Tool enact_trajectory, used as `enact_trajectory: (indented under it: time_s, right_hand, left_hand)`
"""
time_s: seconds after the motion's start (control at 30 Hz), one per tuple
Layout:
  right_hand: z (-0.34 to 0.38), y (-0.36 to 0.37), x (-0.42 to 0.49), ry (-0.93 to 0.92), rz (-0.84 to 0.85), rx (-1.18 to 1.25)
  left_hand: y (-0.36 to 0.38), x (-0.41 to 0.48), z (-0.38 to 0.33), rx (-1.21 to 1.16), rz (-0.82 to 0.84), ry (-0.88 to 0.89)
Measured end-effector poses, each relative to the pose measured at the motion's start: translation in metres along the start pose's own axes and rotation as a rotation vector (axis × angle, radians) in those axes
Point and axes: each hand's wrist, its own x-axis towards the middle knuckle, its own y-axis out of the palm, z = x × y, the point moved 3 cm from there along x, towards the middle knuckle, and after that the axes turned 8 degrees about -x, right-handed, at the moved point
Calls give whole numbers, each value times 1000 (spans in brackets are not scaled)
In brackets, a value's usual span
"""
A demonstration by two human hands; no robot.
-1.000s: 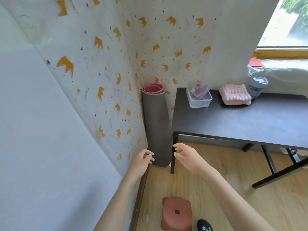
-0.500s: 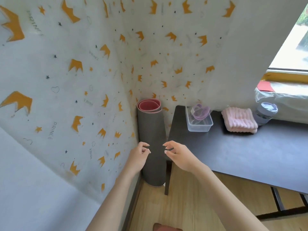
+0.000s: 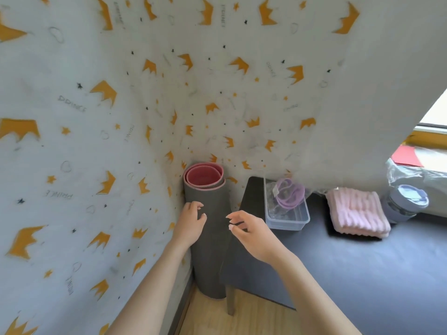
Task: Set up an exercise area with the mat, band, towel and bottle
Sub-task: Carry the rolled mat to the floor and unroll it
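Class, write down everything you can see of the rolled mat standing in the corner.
The mat is a loose roll, dark grey outside and pink inside, seemingly foam. It stands upright on the wooden floor in the corner, against the wall and beside the table. The left hand lies at its left side, seemingly touching; the right hand hovers open before it.

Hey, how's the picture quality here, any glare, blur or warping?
Head view: the window blows out to white at the right edge. Same view: the wide lens stretches the crown wallpaper toward the edges. The towel and bottle look slightly soft. The mat, left hand and right hand look fairly sharp.
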Motion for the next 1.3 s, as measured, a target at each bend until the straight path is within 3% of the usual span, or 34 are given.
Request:
enact_trajectory:
  time_s: [0.6,1.07,1.3]
  right_hand:
    - [-32,-5,116,-52,47,4]
    - [-74,-2,124,-18,45,32]
    - [-80,6,127,-8,59,41]
  left_hand:
    - [29,94,44,250,-82,-25]
    - [41,143,52,547,34,24]
    - [42,141,51,636,-18,24]
